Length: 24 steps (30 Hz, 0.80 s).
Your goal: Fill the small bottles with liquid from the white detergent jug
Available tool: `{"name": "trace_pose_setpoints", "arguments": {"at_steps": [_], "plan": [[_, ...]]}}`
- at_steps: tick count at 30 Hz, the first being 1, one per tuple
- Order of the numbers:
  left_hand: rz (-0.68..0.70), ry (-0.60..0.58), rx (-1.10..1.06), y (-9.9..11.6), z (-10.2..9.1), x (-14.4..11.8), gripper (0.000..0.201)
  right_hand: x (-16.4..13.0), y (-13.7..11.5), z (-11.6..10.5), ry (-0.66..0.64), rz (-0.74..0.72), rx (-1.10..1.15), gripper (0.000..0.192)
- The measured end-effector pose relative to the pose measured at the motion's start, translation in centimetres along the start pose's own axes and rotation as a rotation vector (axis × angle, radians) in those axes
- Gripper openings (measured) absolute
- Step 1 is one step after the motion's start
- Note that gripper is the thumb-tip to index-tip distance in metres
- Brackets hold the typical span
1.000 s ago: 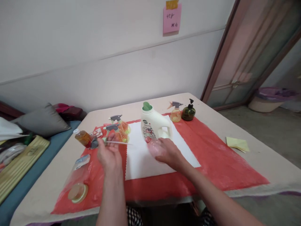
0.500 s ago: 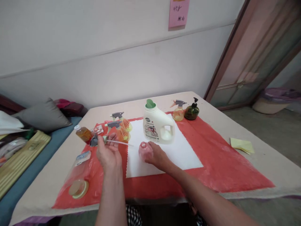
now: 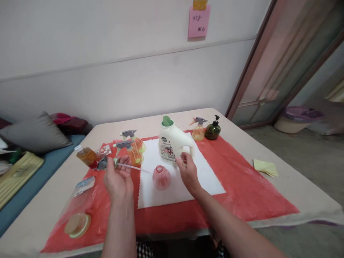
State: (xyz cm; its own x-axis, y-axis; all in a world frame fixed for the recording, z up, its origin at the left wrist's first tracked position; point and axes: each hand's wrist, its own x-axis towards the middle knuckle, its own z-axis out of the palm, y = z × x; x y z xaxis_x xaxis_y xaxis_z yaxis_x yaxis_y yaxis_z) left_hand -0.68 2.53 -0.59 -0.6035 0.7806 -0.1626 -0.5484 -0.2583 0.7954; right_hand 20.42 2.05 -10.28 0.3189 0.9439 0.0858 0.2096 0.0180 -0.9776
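Note:
Between the thumb and fingers of my left hand (image 3: 119, 177) is a grey spray nozzle (image 3: 102, 163), its thin clear dip tube (image 3: 135, 167) pointing right. A round pink bottle (image 3: 161, 178) with an uncapped neck stands upright on a white cloth (image 3: 204, 179). My right hand (image 3: 188, 172) is to the right of that bottle, fingers a little curled and apart, holding nothing. It overlaps the lower front of a cream detergent jug (image 3: 168, 138); whether it touches the jug I cannot tell. Something green (image 3: 167, 121) sits in the jug's mouth.
Two spray bottles (image 3: 135, 156) and a white-capped amber bottle (image 3: 86, 156) stand left. Behind right are another spray bottle (image 3: 199, 132) and a green pump bottle (image 3: 213, 131). A lidded jar (image 3: 77, 225), clear packet (image 3: 84, 184) and yellow papers (image 3: 265, 167) lie nearer the table's sides.
My right hand has let go of the pink bottle and moved up and right towards the jug. The left hand still holds the spray nozzle. The whole view has shifted slightly.

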Motion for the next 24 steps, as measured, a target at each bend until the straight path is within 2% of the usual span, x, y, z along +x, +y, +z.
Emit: {"name": "trace_pose_setpoints", "arguments": {"at_steps": [3, 10, 16, 20, 24], "plan": [[-0.005, 0.018, -0.004, 0.0, 0.2, -0.1, 0.029, 1.5, 0.0, 0.2, 0.044, -0.028, 0.037, 0.065], [-0.051, 0.005, 0.0, -0.1, 0.3, -0.5, 0.031, 5.7, -0.1, 0.6, 0.015, -0.018, 0.174, 0.075], [-0.036, -0.019, 0.007, -0.2, -0.4, 0.0, 0.03, 6.5, -0.8, 0.6, -0.044, -0.055, 0.359, 0.073], [-0.012, -0.033, -0.002, 0.0, -0.6, 0.2, 0.031, 5.9, -2.9, -1.7, -0.026, -0.132, 0.373, 0.082], [-0.038, -0.009, -0.028, 0.2, -0.3, -0.2, 0.031, 4.8, -5.3, -6.2, -0.008, -0.21, 0.276, 0.101]]}}
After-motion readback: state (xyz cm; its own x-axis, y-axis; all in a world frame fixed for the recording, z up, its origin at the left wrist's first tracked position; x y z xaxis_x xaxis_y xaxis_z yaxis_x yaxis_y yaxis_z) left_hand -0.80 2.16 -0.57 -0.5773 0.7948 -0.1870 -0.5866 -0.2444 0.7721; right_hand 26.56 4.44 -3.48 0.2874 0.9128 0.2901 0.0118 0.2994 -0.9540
